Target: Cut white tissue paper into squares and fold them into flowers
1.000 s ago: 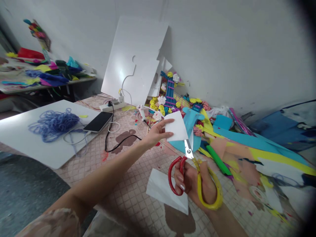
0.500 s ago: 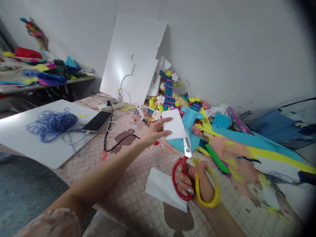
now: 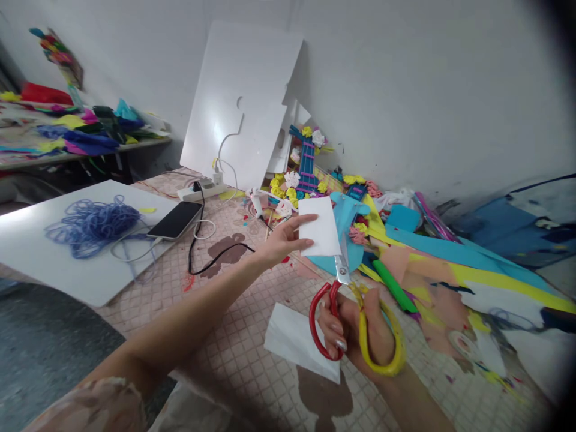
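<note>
White paper [image 3: 321,228] over the bench [image 3: 238,342] is pinched in our left hand [image 3: 284,240], long side pointing away; our right hand [image 3: 351,327] grips scissors [image 3: 343,273], blades [image 3: 340,263] at the paper's near right corner.

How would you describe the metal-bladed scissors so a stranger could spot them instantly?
From the tall white board at the back, look down and right across the pinkish grid-patterned table. There the right hand holds the scissors, blades beside a white four-sided sheet in the left hand. Mismatched loops, one red, one yellow, distinguish them from that sheet.
</note>
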Available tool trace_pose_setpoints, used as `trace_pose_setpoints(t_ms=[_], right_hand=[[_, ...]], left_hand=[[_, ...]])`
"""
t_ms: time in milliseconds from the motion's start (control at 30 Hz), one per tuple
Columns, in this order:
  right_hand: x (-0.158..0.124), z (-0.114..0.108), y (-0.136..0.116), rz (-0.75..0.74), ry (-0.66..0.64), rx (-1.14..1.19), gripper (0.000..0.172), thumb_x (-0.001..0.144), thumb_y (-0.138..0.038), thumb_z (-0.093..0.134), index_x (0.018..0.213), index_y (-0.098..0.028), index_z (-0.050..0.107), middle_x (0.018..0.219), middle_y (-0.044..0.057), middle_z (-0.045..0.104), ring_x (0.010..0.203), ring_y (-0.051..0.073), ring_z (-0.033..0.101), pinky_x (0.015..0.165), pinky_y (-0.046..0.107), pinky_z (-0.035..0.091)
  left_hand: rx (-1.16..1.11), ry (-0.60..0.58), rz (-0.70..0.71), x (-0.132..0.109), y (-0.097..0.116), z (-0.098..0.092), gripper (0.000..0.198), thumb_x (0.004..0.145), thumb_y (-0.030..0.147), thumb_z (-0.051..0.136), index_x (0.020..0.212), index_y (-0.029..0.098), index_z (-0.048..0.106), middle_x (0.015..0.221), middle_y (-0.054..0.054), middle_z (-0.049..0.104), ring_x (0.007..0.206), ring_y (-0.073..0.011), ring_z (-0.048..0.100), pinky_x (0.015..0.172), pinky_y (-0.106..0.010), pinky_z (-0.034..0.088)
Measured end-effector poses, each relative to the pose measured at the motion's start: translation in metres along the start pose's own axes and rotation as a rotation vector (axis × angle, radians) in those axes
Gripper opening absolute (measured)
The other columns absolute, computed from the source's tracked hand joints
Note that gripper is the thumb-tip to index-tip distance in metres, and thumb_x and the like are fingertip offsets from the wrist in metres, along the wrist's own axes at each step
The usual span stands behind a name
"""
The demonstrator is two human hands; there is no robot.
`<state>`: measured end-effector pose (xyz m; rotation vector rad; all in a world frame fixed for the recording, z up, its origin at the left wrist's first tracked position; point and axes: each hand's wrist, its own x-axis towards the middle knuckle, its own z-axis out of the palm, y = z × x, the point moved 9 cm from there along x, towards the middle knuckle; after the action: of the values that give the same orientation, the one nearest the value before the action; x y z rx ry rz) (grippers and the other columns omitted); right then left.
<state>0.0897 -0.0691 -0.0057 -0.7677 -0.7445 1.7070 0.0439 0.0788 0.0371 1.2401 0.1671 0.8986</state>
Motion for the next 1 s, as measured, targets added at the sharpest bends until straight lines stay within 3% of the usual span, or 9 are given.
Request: trace_pose_setpoints(t_ms=[433, 667, 867, 1000], right_hand=[[-0.0012, -0.0008, 0.0029, 0.005, -0.016, 0.09, 0.07, 0.071, -0.081, 0.028, 0.079, -0.017, 0.056, 0.054, -0.005, 0.039, 0.038, 0.006, 0.032, 0.038, 0.021, 0.04], [0.0009, -0.0047, 0.0045, -0.042, -0.05, 0.119, 0.062, 0.074, -0.075, 0.033, 0.079, -0.017, 0.055, 0.05, -0.008, 0.037, 0.032, 0.002, 0.022, 0.03, 0.015, 0.035], [-0.0007, -0.0006, 0.0048, 0.009, -0.018, 0.037, 0.071, 0.071, -0.081, 0.027, 0.083, -0.017, 0.054, 0.057, -0.004, 0.043, 0.04, 0.006, 0.037, 0.038, 0.024, 0.046], [-0.0015, 0.0003, 0.0028, 0.018, -0.011, 0.032, 0.073, 0.071, -0.082, 0.024, 0.083, -0.017, 0.055, 0.058, -0.004, 0.042, 0.042, 0.007, 0.036, 0.04, 0.025, 0.047]], left_hand=[[-0.023, -0.037, 0.004, 0.0024, -0.0045, 0.0013, 0.061, 0.067, 0.018, 0.072, 0.124, 0.02, 0.052, 0.109, -0.008, 0.061, 0.085, -0.011, 0.057, 0.073, -0.021, 0.045], [0.006, -0.041, 0.011, 0.004, -0.007, -0.002, 0.062, 0.067, 0.019, 0.072, 0.126, 0.02, 0.05, 0.115, -0.009, 0.059, 0.088, -0.0112, 0.057, 0.074, -0.022, 0.045], [-0.014, -0.052, 0.001, 0.0026, -0.0064, 0.0007, 0.064, 0.067, 0.019, 0.073, 0.126, 0.021, 0.05, 0.109, -0.008, 0.061, 0.085, -0.0118, 0.057, 0.073, -0.022, 0.045], [-0.02, -0.075, -0.006, 0.0, -0.0054, 0.0074, 0.063, 0.066, 0.017, 0.074, 0.124, 0.02, 0.052, 0.106, -0.006, 0.061, 0.087, -0.0127, 0.056, 0.074, -0.023, 0.045]])
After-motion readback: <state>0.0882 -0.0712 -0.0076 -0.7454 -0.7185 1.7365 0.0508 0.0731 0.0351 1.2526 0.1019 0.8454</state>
